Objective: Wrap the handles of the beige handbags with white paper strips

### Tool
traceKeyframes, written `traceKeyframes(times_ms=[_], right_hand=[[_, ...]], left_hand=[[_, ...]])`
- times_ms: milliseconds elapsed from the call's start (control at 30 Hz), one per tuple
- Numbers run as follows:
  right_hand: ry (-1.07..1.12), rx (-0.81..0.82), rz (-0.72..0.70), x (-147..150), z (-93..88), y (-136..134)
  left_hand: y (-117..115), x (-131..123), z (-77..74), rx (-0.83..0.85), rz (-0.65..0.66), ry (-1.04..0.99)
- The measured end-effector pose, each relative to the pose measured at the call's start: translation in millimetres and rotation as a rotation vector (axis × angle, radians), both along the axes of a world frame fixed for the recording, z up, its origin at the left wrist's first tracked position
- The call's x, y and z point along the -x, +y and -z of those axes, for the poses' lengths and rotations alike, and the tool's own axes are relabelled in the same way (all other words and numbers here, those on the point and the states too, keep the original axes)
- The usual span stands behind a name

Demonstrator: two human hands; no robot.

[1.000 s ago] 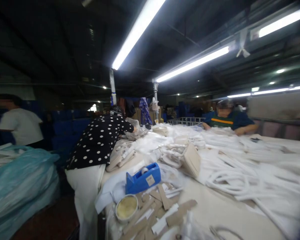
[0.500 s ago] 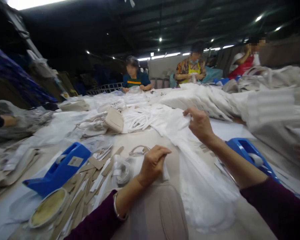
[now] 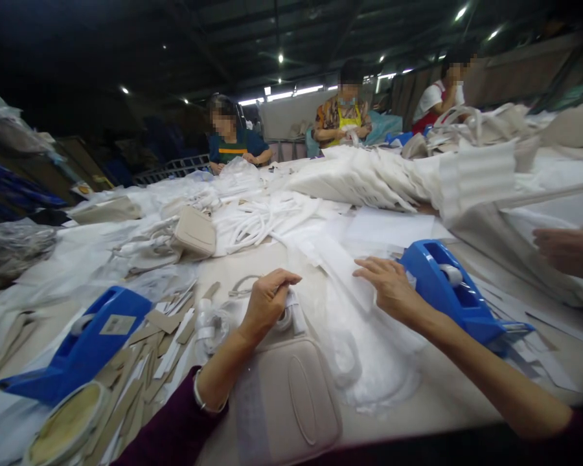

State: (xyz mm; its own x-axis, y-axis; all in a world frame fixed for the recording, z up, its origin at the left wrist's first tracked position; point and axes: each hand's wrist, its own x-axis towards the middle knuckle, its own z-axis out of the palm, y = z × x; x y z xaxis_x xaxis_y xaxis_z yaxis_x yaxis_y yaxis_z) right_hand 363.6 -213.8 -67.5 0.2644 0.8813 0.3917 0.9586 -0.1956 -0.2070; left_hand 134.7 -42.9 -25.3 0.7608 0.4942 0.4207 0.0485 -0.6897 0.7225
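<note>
Left hand (image 3: 267,303) pinches beige bag (image 3: 286,401) top edge; right hand (image 3: 390,289) fingers (image 3: 365,268) spread on plastic bag (image 3: 364,353) beside dispenser (image 3: 449,294).

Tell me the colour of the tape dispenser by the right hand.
The tape dispenser is blue, seen in the head view.

left hand (image 3: 267,304): bare, thin bangle (image 3: 201,402) | sleeves (image 3: 175,433): dark purple

- I read this site as a factory packing floor, with a dark, high roof and strip lights (image 3: 291,95).
- One long shared worktable (image 3: 447,395) carries stacked white sheets (image 3: 369,178) and beige pouches (image 3: 286,401).
- Two blue tape dispensers (image 3: 78,349) stand on it.
- Co-workers (image 3: 342,116) sit along the far edge.
</note>
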Motion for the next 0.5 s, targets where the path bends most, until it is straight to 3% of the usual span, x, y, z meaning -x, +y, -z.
traceKeyframes(times_ms=[100, 267, 367, 500], right_hand=[[0.034, 0.069, 0.063, 21.2, -23.4, 6.6], [0.503, 0.457, -0.299, 79.2, -50.9, 2.5], [0.543, 0.647, -0.336, 99.8, -53.5, -4.6], [0.609, 0.738, -0.375, 103.2, -45.0, -4.3]], left_hand=[[-0.4, 1.9, -0.5, -0.033, -0.030, -0.037], [-0.7, 4.9, -3.8, -0.061, -0.050, -0.032], [0.4, 5.1, -6.0, -0.053, -0.022, -0.030], [3.1, 5.2, -6.9, -0.052, 0.020, -0.025]])
